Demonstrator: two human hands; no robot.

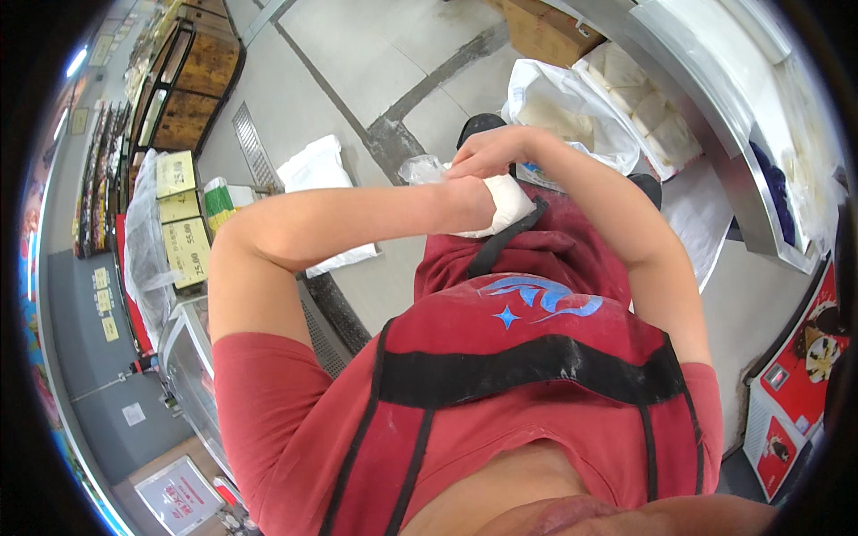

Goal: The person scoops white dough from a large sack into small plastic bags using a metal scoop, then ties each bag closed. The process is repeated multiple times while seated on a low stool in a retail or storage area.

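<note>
A clear plastic bag of white powder (pixel 513 201) rests against the lap of a dark red apron. My left hand (pixel 476 199) is closed around the bag near its top, its fingers mostly hidden behind the wrist. Over it my right hand (pixel 493 151) pinches the gathered plastic, fingers pointing left. The loose clear neck of the bag (pixel 422 169) sticks out to the left of both hands. Past my right forearm stands a large white sack (pixel 623 151), open at the top, with pale powder (pixel 556 122) inside.
A carton (pixel 660 144) of filled white bags sits beside the sack, below a metal counter (pixel 720 134). White plastic bags (pixel 318 164) lie on the tiled floor at left. Behind them are price signs (pixel 184 251) and a glass case (pixel 188 355). A cardboard box (pixel 546 33) stands farther off.
</note>
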